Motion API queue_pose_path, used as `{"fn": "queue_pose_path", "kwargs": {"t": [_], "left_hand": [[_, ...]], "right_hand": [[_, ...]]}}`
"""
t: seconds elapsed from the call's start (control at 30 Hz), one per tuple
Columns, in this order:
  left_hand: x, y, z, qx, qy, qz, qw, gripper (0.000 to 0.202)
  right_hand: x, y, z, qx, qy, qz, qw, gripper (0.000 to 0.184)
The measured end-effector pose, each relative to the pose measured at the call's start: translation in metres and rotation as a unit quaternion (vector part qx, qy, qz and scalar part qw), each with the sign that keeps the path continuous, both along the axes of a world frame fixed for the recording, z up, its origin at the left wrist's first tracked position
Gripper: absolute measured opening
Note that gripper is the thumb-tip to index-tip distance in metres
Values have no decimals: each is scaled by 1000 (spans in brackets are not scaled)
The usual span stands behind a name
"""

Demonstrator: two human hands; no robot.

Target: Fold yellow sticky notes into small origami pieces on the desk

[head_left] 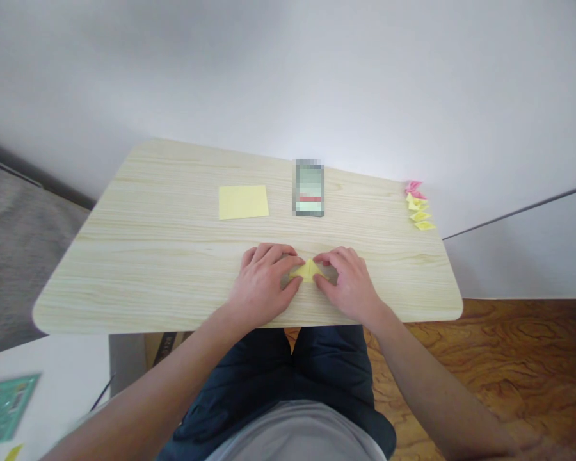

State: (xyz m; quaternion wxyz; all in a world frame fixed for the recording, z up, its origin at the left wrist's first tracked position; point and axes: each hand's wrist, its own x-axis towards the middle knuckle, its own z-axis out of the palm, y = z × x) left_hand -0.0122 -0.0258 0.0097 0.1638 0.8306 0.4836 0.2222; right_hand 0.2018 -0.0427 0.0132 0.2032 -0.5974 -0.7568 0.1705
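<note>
A small folded piece of yellow paper [308, 269] lies on the light wooden table [163, 256] near its front edge. My left hand [264, 282] pinches its left side, fingers curled onto the paper. My right hand [348, 282] pinches its right side in the same way. Both hands rest on the tabletop and cover parts of the paper.
A pad of yellow square sheets [243, 202] lies at mid table and a phone [310, 187] beside it. Several small folded paper pieces, pink [413, 188] and yellow [420, 214], sit at the far right edge. A green mat [4, 406] lies on a white surface at lower left.
</note>
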Motion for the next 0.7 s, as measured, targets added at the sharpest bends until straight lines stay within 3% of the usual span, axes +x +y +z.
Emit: {"fn": "queue_pose_path", "kwargs": {"t": [0.1,0.27,0.7], "left_hand": [[3,0,0,-10,-4,-1,1000,27],[7,1,1,-14,-8,9,1000,43],[14,19,7,-86,-64,-53,993,30]], "right_hand": [[0,-1,-1,5,10,6,1000,25],[-2,-1,-3,19,37,16,999,31],[4,11,-12,51,71,42,995,43]]}}
